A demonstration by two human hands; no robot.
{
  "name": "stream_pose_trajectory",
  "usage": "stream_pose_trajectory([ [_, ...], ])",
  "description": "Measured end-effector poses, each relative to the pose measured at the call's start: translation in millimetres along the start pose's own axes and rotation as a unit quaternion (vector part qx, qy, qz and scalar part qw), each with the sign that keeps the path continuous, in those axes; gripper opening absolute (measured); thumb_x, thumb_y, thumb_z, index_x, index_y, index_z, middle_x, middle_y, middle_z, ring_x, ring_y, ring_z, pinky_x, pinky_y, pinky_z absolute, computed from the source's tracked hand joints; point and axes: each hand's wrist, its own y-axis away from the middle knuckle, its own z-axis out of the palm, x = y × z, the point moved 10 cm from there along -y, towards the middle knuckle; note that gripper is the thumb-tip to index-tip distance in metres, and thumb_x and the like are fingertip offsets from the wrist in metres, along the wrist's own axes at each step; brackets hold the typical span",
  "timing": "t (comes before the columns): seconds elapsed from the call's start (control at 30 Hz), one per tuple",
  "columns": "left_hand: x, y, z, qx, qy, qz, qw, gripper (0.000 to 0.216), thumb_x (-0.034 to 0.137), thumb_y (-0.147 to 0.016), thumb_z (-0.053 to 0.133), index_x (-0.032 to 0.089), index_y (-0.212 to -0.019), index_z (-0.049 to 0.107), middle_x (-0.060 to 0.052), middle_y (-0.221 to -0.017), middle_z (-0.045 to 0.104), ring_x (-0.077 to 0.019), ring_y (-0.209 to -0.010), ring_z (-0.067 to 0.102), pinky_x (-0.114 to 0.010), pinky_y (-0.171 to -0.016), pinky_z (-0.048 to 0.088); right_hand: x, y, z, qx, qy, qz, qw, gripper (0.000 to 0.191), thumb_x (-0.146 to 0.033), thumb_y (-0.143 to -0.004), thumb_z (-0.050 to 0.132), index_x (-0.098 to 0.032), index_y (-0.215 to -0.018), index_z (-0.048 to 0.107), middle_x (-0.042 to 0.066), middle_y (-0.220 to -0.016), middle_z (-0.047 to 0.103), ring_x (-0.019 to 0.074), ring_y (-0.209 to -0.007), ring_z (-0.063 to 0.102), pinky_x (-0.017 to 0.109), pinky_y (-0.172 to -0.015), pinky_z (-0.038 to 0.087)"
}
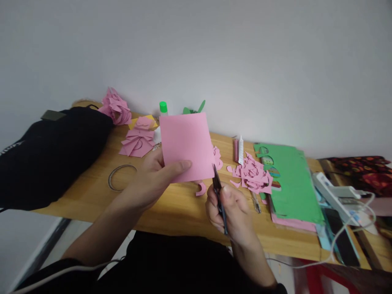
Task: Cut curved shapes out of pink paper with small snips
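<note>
My left hand [156, 173] holds a square sheet of pink paper [186, 143] above the table, thumb on the near face and fingers behind it. In my right hand [231, 208] is a pair of scissors [218, 192], pointing up and away from me. The scissor tips are at the lower right edge of the sheet. Whether the blades are round the paper or just beside it, I cannot tell. A pile of pink paper scraps [252, 173] lies to the right, and a curved pink scrap [200, 189] rests under the sheet.
Pink folded paper pieces [139, 141], a paper flower [116, 107] and a black bag [58, 151] stand at the left. A green-capped glue stick [163, 108] is behind the sheet. Green paper [292, 179], a power strip [333, 196] and a phone [341, 237] lie rightward. A ring [112, 177] lies near my left arm.
</note>
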Motion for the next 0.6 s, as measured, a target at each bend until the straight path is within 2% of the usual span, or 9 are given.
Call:
stream_pose_trajectory([
  [0.23,2.2,-0.5,4.5,-0.008,0.023,0.004,1.0,0.017,0.026,-0.076,0.075,0.018,-0.09,0.071,-0.002,-0.087,0.074,-0.0168,-0.077,0.068,-0.027,-0.07,0.057,-0.1,1.7,-2.1,-0.001,0.014,0.006,1.0,0.041,-0.055,-0.094,0.049,-0.02,-0.073,0.047,-0.011,-0.042,0.036,0.0033,-0.032,0.021,0.014,-0.03,0.019],
  [0.37,5.5,-1.0,0.7,0.012,0.007,0.018,1.0,0.018,0.025,-0.075,0.076,0.019,-0.09,0.069,0.0,-0.083,0.073,-0.0153,-0.074,0.068,-0.023,-0.066,0.057,-0.8,2.1,-3.0,0.004,0.027,0.0,1.0,0.041,-0.054,-0.094,0.049,-0.02,-0.072,0.046,-0.011,-0.042,0.036,0.0035,-0.032,0.021,0.015,-0.03,0.018],
  [0.5,9.7,0.2,6.5,-0.014,-0.021,0.031,0.999,0.017,0.027,-0.077,0.075,0.019,-0.088,0.066,0.001,-0.074,0.071,-0.0147,-0.059,0.068,-0.024,-0.055,0.058,-2.0,1.4,-4.6,0.011,0.052,-0.012,0.999,0.042,-0.055,-0.095,0.048,-0.02,-0.072,0.046,-0.01,-0.042,0.036,0.0036,-0.033,0.021,0.016,-0.031,0.018],
  [0.6,12.5,1.2,9.5,-0.029,-0.043,0.039,0.998,0.016,0.026,-0.078,0.075,0.019,-0.087,0.065,0.002,-0.067,0.071,-0.0147,-0.056,0.069,-0.022,-0.054,0.058,-2.4,1.3,-5.6,0.012,0.063,-0.016,0.998,0.042,-0.055,-0.095,0.047,-0.02,-0.072,0.046,-0.01,-0.043,0.037,0.0036,-0.034,0.023,0.016,-0.032,0.019],
])
